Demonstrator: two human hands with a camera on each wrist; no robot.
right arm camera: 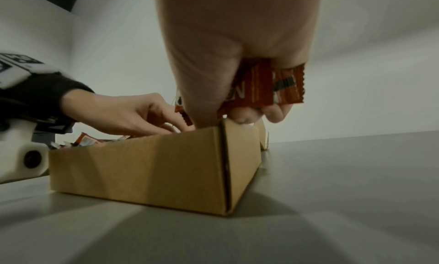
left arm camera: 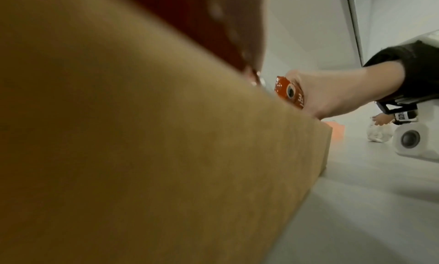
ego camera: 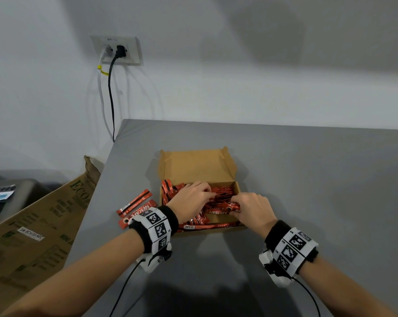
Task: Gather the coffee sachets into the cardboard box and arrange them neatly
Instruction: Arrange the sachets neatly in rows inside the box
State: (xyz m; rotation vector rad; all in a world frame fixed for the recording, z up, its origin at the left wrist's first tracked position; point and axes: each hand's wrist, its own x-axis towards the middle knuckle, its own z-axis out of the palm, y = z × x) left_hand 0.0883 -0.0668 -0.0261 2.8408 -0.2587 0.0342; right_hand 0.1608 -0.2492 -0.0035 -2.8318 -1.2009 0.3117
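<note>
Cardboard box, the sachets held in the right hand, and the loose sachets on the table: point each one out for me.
cardboard box (right arm camera: pixel 142 166): right wrist view, on its near side wall.
held sachets (right arm camera: pixel 259 84): right wrist view, on the red wrapper below the palm.
loose sachets (ego camera: pixel 134 203): head view, on the middle of the upper stick.

Grey table against white wall; wall socket, black cable plugged.

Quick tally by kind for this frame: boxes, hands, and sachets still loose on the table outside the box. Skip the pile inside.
Cardboard box: 1
Hands in the box: 2, left hand and right hand
Sachets loose on the table: 2 clearly visible; any others hidden behind the left wrist cannot be told
Total: 5
</note>
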